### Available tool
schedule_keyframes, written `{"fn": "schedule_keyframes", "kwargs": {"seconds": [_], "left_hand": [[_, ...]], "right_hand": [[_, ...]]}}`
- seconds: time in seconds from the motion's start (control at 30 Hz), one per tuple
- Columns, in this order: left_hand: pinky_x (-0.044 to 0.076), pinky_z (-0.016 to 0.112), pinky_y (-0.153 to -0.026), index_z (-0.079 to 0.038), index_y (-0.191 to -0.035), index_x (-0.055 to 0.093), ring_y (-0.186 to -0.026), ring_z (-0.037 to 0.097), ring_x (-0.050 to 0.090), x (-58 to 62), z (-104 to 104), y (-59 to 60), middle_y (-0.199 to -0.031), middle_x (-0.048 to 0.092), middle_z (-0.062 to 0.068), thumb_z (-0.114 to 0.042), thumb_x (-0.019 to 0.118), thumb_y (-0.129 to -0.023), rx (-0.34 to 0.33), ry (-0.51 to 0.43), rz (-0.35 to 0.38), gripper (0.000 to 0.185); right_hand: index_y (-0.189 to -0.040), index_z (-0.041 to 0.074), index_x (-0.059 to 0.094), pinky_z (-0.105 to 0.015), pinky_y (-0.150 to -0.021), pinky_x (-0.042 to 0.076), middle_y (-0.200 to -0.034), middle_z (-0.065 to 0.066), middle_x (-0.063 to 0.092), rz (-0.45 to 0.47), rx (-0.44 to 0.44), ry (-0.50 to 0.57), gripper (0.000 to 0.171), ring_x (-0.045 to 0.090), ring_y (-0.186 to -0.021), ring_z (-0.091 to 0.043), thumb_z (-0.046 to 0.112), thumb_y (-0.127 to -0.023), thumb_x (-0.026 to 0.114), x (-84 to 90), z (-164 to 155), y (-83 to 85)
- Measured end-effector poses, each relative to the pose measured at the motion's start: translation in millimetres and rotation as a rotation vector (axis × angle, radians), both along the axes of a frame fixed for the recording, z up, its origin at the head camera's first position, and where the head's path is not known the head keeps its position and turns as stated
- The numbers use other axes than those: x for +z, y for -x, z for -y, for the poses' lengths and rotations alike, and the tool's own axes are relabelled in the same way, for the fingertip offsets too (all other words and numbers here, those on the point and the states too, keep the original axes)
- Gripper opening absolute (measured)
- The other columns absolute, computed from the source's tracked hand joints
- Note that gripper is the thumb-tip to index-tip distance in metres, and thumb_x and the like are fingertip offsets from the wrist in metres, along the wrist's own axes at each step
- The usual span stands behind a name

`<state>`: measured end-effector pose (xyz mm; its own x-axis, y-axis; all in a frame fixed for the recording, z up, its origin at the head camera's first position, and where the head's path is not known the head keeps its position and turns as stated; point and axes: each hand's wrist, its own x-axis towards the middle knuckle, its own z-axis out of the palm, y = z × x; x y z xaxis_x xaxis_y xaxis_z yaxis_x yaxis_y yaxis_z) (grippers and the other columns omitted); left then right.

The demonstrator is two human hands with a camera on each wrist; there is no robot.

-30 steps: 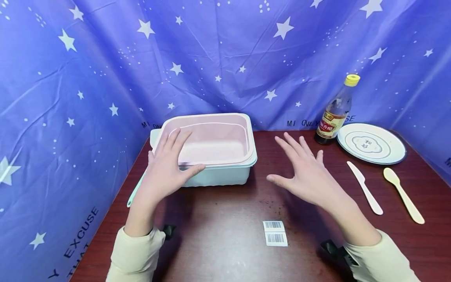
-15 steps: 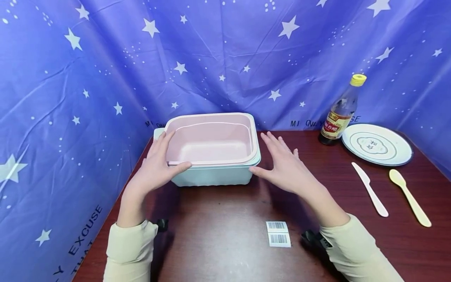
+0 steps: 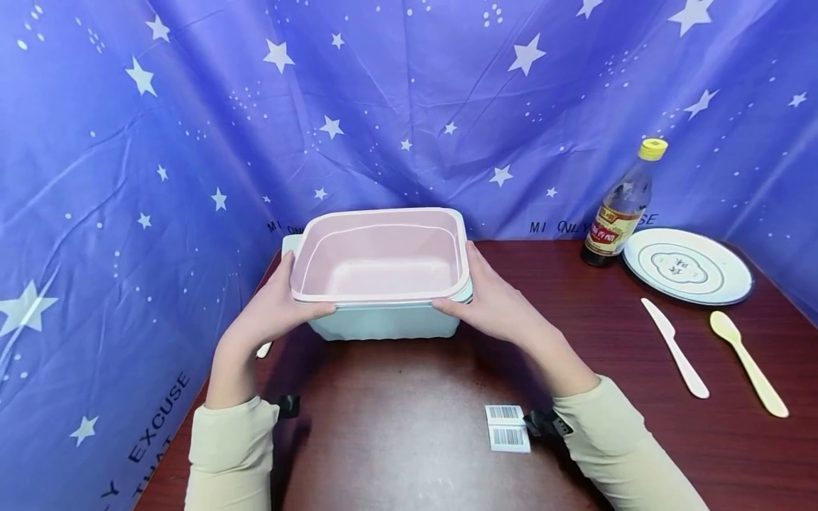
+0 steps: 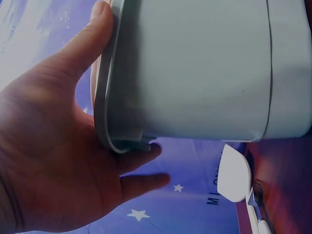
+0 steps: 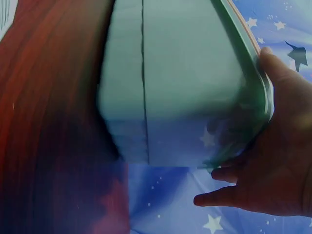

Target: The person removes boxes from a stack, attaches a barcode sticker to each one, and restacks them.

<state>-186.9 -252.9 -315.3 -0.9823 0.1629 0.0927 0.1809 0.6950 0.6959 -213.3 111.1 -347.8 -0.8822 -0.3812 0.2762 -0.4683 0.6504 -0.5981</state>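
Not much is reading clearly here. The blue star cloth (image 3: 160, 177) is showing "EXCUSE" in dark letters low on the left, with part of another word under it that looks like "THAT". Along the back it's carrying "MI ONLY", half hidden by the bottle (image 3: 623, 206). The bottle's label is too small to read, same for the mark on the plate (image 3: 686, 266). Two barcode stickers (image 3: 507, 428) are lying on the table (image 3: 396, 426), digits unreadable.

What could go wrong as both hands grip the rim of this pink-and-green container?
1. The left hand and right hand hold only the rim of the container; the pink inner tray could lift out of the green base.
2. A utensil beside the base could be knocked.
3. Swinging right risks the bottle.
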Motion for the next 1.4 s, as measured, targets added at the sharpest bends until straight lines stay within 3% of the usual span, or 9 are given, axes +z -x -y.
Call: {"fn": "schedule_keyframes", "kwargs": {"seconds": [0.1,0.23,0.53,0.63,0.87,1.0,1.17,1.3,1.4], "left_hand": [[0.037,0.054,-0.106,-0.005,-0.160,0.013,-0.131,0.037,0.046,-0.8,5.6,-2.5,-0.149,0.041,0.022,-0.037,0.086,-0.080,-0.004,-0.039,0.031,0.113],[0.036,0.053,-0.105,-0.010,-0.160,0.016,-0.130,0.036,0.044,-2.1,12.6,-4.0,-0.148,0.042,0.021,-0.026,0.084,-0.083,-0.041,-0.149,0.060,0.104],[0.042,0.035,-0.101,-0.010,-0.157,0.025,-0.130,0.038,0.042,-7.1,16.1,1.8,-0.149,0.040,0.020,-0.010,0.079,-0.086,-0.162,-0.325,0.076,0.089],[0.041,0.035,-0.101,-0.010,-0.157,0.025,-0.130,0.038,0.042,-7.7,17.3,2.1,-0.149,0.039,0.020,-0.011,0.080,-0.086,-0.149,-0.313,0.071,0.090],[0.026,0.056,-0.113,-0.011,-0.163,0.005,-0.142,0.035,0.028,-3.9,23.1,-2.9,-0.163,0.017,0.016,-0.019,0.079,-0.087,-0.060,-0.303,0.159,0.105],[0.024,0.057,-0.114,-0.011,-0.163,0.000,-0.143,0.035,0.026,-3.7,25.3,-3.1,-0.164,0.014,0.017,-0.018,0.078,-0.087,-0.048,-0.335,0.188,0.109],[0.027,0.053,-0.112,-0.013,-0.163,0.003,-0.143,0.035,0.027,-3.2,26.4,-4.7,-0.164,0.016,0.015,-0.016,0.077,-0.089,-0.049,-0.382,0.186,0.105],[0.037,0.038,-0.106,-0.015,-0.162,0.011,-0.138,0.034,0.034,1.1,23.1,-6.3,-0.159,0.026,0.014,-0.010,0.078,-0.089,-0.061,-0.453,0.132,0.099],[0.046,0.028,-0.096,-0.016,-0.160,0.020,-0.131,0.037,0.041,7.4,19.6,-9.4,-0.152,0.036,0.016,-0.004,0.078,-0.087,-0.076,-0.511,0.068,0.094]], "right_hand": [[-0.162,0.019,0.012,-0.047,-0.105,0.042,-0.154,-0.009,0.036,-0.037,0.034,0.067,0.109,0.048,-0.127,-0.023,0.059,-0.083,0.076,-3.0,6.8,0.3],[-0.161,0.020,0.014,-0.046,-0.102,0.045,-0.149,-0.008,0.039,-0.028,0.029,0.084,0.107,0.051,-0.121,-0.022,0.059,-0.082,0.077,-3.5,11.0,-1.0],[-0.161,0.010,0.015,-0.049,-0.111,0.032,-0.149,-0.012,0.039,-0.042,0.062,0.153,0.106,0.036,-0.136,-0.029,0.045,-0.085,0.080,-4.0,13.1,1.2],[-0.161,0.008,0.015,-0.051,-0.113,0.030,-0.154,-0.014,0.035,-0.032,0.067,0.190,0.106,0.032,-0.140,-0.030,0.040,-0.085,0.081,-5.9,15.2,1.9],[-0.161,0.014,0.018,-0.048,-0.112,0.032,-0.157,-0.010,0.030,-0.023,0.108,0.301,0.102,0.038,-0.136,-0.025,0.033,-0.085,0.082,-9.8,21.5,2.3],[-0.162,0.013,0.016,-0.049,-0.116,0.025,-0.161,-0.013,0.025,-0.011,0.101,0.319,0.103,0.028,-0.145,-0.027,0.032,-0.085,0.082,-11.1,24.0,2.1],[-0.163,0.007,0.009,-0.053,-0.121,0.009,-0.167,-0.018,0.010,0.062,0.029,0.274,0.109,0.002,-0.153,-0.031,0.040,-0.085,0.079,-10.4,24.4,-0.8],[-0.162,0.006,0.005,-0.055,-0.120,0.003,-0.168,-0.016,0.001,0.078,0.004,0.264,0.113,-0.009,-0.153,-0.031,0.046,-0.085,0.077,-6.1,23.8,-3.3],[-0.163,0.011,0.006,-0.058,-0.119,0.006,-0.168,-0.012,0.005,0.046,0.039,0.316,0.111,-0.006,-0.153,-0.029,0.043,-0.085,0.078,-0.5,23.6,-3.7]]}}
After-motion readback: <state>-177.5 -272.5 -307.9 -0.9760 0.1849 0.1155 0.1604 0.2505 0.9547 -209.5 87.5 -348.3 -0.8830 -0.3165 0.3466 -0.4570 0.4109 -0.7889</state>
